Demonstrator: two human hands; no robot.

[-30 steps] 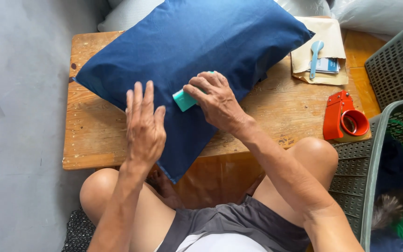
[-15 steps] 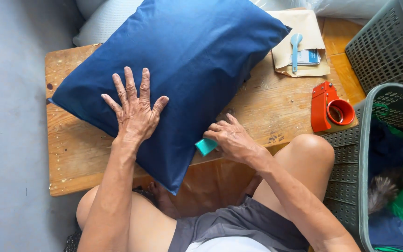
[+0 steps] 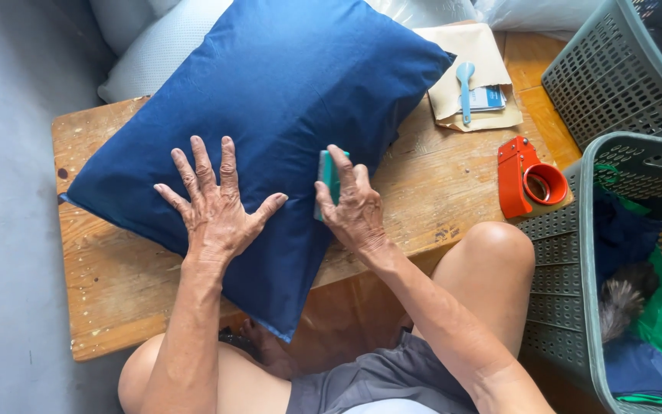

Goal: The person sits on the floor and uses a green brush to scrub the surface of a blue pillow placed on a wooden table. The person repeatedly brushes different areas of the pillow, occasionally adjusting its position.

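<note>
Head view: cloth-filled grey basket (image 3: 576,253)

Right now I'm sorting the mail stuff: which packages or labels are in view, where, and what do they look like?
Envelope: far right of the table, flat, tan paper.
Label: on the envelope, small rectangle, blue and white.

The person's arms were bare from the shoulders down, with no sleeves, watch, rings or gloves. The left hand (image 3: 216,211) and right hand (image 3: 355,208) were lean and veined, with prominent knuckles and short nails. The person wore grey shorts (image 3: 377,379), a pale strip of cloth showing at the waist. Both legs were bare, as was a foot.
</note>
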